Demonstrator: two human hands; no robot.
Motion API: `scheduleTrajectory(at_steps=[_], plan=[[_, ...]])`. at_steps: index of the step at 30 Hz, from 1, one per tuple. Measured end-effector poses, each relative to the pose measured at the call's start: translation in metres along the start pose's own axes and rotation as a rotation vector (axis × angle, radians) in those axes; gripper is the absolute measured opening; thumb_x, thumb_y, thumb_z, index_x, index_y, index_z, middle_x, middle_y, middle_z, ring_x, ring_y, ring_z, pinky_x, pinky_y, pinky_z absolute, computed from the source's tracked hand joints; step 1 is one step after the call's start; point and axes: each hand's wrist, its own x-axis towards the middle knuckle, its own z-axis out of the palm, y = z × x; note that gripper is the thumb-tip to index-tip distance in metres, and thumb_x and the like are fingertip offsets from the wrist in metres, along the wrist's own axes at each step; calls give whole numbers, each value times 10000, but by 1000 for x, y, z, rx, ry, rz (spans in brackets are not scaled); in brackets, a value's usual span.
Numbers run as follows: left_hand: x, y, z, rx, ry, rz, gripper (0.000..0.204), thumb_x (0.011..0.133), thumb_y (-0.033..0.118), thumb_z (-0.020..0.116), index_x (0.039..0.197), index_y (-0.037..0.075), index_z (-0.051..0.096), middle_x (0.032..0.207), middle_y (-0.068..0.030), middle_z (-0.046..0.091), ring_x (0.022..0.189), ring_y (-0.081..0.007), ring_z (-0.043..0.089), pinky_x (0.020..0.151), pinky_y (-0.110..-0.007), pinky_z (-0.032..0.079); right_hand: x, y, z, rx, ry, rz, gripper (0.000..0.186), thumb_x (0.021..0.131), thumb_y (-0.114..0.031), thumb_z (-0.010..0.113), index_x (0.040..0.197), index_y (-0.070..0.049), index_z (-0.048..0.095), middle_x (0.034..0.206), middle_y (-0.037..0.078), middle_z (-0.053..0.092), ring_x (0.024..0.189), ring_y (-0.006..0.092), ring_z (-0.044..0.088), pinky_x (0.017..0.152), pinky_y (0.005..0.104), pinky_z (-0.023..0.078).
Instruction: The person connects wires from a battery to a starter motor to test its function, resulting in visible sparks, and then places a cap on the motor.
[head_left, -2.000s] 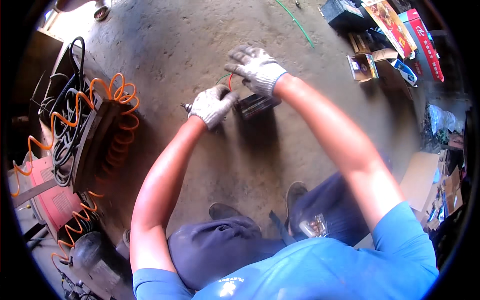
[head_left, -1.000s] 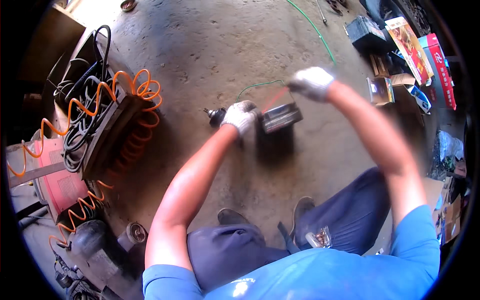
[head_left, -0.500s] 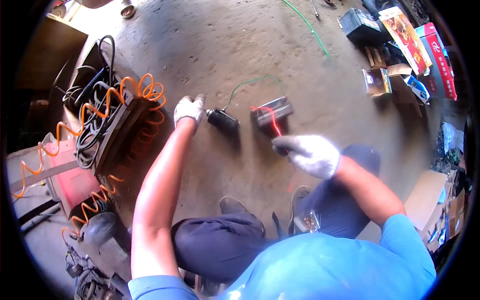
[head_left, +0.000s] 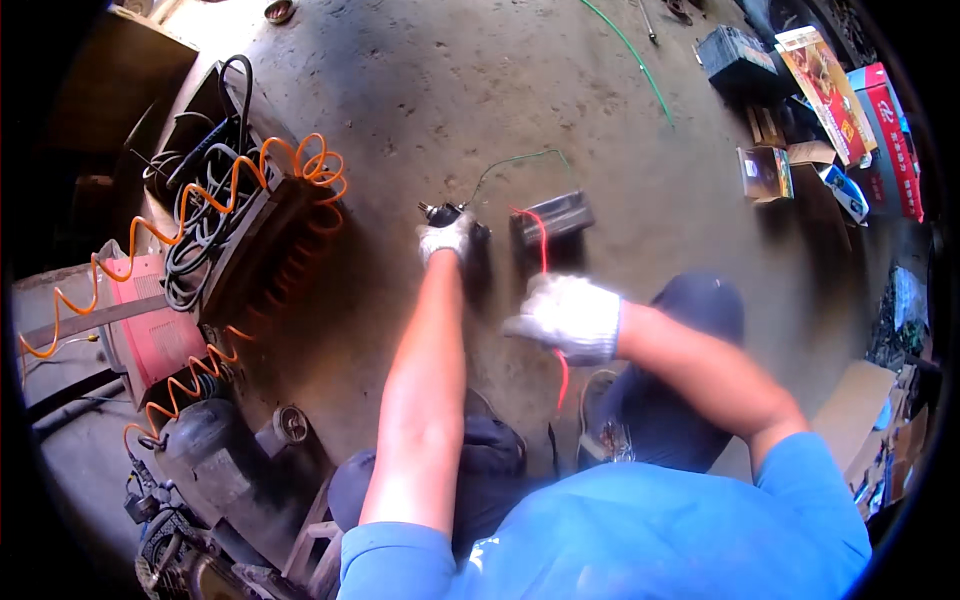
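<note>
My left hand [head_left: 443, 237], in a white knitted glove, is closed on a small black cylindrical motor [head_left: 449, 213] on the concrete floor. A metal end pokes out at its far left; the glove hides much of the body. To the right lies a dark, box-shaped battery [head_left: 556, 217]. A thin green wire [head_left: 512, 158] arcs from the motor toward the battery. My right hand [head_left: 572, 315], also gloved, is closed around a red wire [head_left: 544, 245] just nearer than the battery. This wire runs over the battery, and its loose tail hangs below the glove.
At left, orange coiled hose [head_left: 180, 235] and dark cables hang over a rack near a pink machine [head_left: 155, 305] and a grey tank [head_left: 225, 460]. Cartons [head_left: 825, 90] and a black battery [head_left: 737, 60] stand at far right. A green cord [head_left: 640, 65] lies on the far floor.
My left hand has moved right, from beside the motor onto it. My right hand has shifted slightly left and nearer, still holding the red wire. The view has shifted a little.
</note>
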Motion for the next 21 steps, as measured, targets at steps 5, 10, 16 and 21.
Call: scheduleTrajectory(at_steps=[5,10,16,21], plan=[[-15,9,-7,76,70,30,1124,711,514,842,1593,4,366,1519,-255,566,1361,-401,600,1121,-473,514,29,0,11,182,-399,478,380,926,-238,601,1237,-21,583,927,272,743,917,455,734,793,552,558],[16,-25,-3,-124,-18,-34,1109,700,545,860,1570,17,420,1486,-259,597,1347,-378,618,1107,-468,520,44,27,53,477,-143,430,403,995,-280,545,1319,-40,554,1011,258,735,909,447,726,814,520,570],[-30,17,-30,-196,-206,-76,1144,711,496,823,1621,10,327,1477,-271,598,1312,-353,648,1086,-461,531,35,26,31,1086,-45,717,388,1038,-227,549,1406,-102,555,910,47,637,682,136,640,611,330,570],[-21,19,-25,183,-126,117,1028,777,528,722,1572,-30,385,1466,-305,592,1339,-384,624,1116,-440,502,22,51,50,1029,-63,829,425,1040,-311,539,1388,-72,580,990,85,640,787,186,653,659,385,588]])
